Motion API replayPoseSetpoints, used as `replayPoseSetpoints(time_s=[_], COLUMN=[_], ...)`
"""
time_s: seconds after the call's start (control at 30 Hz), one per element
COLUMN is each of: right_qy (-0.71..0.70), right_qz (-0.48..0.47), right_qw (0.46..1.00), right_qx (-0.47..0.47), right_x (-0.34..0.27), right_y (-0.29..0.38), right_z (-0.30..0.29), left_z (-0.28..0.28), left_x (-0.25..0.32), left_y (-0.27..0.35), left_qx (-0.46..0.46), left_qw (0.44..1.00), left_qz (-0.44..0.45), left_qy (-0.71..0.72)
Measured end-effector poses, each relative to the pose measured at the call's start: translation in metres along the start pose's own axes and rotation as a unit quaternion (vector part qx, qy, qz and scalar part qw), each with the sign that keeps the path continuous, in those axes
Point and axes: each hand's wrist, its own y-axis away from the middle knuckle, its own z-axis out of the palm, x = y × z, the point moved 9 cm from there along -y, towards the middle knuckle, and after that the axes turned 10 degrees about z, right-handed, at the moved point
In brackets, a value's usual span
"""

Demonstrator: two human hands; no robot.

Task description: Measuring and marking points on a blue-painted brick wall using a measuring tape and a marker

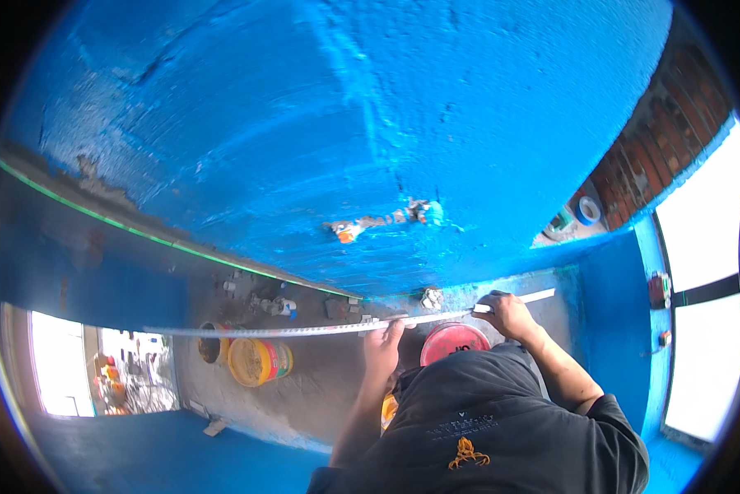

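Observation:
A long, thin white perforated strip (320, 330), which looks like a plastic corner bead, spans crosswise in front of my body. My left hand (382, 346) grips it near its middle, thumb on top. Towards its right end, my right hand (509, 316) has its fingers closed around the strip. A small white piece (482, 308) shows at those fingertips; whether it belongs to the strip cannot be told. Past my right hand the white end (541, 296) sticks out. Below the strip, close to my body, is a red bucket (453, 343), partly hidden by my shirt.
Ahead rises a blue-painted wall (271, 123) with an orange-capped pipe stub (345, 236) in a rough chase. A bright green line (172, 245) runs along its lower left edge. Yellow buckets (253, 362) and debris (271, 304) lie on the floor. A tape roll (588, 210) rests on a ledge.

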Motion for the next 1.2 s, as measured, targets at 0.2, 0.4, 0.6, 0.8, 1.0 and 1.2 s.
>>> replayPoseSetpoints(time_s=[0.2,0.4,0.6,0.8,1.0,1.2], right_qy=[-0.062,-0.123,-0.421,-0.703,-0.762,-0.868], right_qz=[-0.023,0.094,0.266,0.330,0.343,0.329], right_qw=[0.998,0.979,0.867,0.615,0.523,0.348], right_qx=[0.002,0.135,-0.025,-0.140,-0.169,-0.133], right_x=[-0.007,0.036,0.113,0.100,0.056,-0.013], right_y=[-0.001,-0.005,-0.016,-0.041,-0.087,-0.137], right_z=[0.007,-0.036,0.027,0.121,0.194,0.217], left_z=[0.021,-0.009,-0.021,0.011,0.049,0.058], left_x=[-0.004,0.045,0.185,0.271,0.299,0.306], left_y=[0.011,-0.014,-0.050,-0.086,-0.125,-0.145], left_qx=[-0.041,-0.024,-0.003,-0.003,-0.020,-0.020], left_qw=[0.999,0.991,0.915,0.849,0.837,0.838], left_qz=[0.010,0.082,0.281,0.285,0.258,0.280], left_qy=[-0.009,-0.103,-0.289,-0.445,-0.483,-0.468])
